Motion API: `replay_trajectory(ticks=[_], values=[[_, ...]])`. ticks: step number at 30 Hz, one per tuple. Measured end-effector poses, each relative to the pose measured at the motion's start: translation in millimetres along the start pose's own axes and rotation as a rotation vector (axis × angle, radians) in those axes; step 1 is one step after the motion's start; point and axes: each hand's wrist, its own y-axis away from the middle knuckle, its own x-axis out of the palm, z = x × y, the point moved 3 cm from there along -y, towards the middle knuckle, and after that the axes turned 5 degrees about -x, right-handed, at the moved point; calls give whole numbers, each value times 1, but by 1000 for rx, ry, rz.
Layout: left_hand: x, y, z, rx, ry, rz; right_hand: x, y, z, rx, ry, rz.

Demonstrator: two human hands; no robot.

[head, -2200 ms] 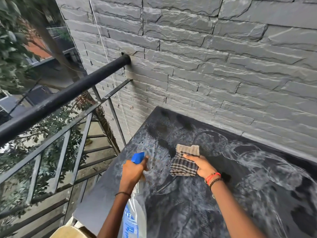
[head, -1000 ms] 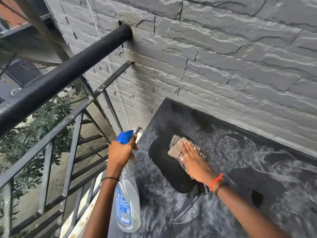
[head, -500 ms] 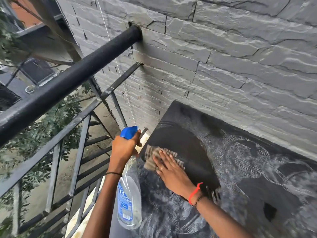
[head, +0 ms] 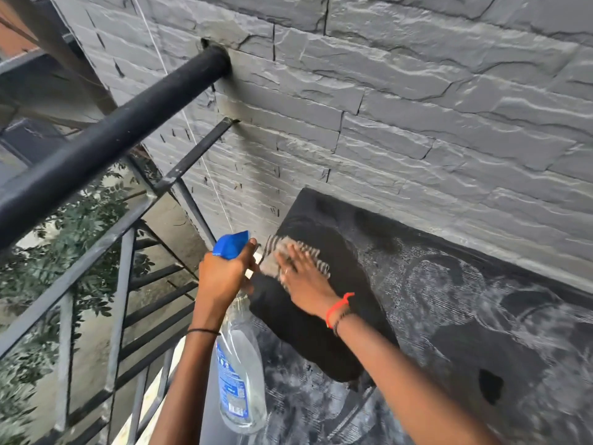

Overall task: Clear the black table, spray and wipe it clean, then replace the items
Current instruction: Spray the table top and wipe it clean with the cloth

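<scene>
Right hand (head: 305, 281) apparently flat on cloth (head: 272, 250)

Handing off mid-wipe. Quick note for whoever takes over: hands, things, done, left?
Left hand grips the spray bottle by its neck, beside the table's left edge.
Right hand presses the checked cloth flat on the black table, near its far left corner.
Done: clearing and spraying, it seems; there is a dark wiped patch around the cloth.
Left: wipe the grey streaky rest, then replace the items, which are out of view.
</scene>
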Motion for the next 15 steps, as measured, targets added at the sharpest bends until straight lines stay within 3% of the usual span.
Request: replay_trajectory(ticks=[4, 8, 12, 15], values=[[7, -6, -1, 17, -14, 26, 11, 89, -6, -36, -44, -73], [14, -6, -6, 18, -33, 40, -11, 136, -81, 49, 50, -62], [23, -3, -9, 29, -31, 60, -32, 85, -147, 241, 62, -63], [34, 0, -12, 38, -34, 62, -30, 29, -134, 325, 13, -69]])
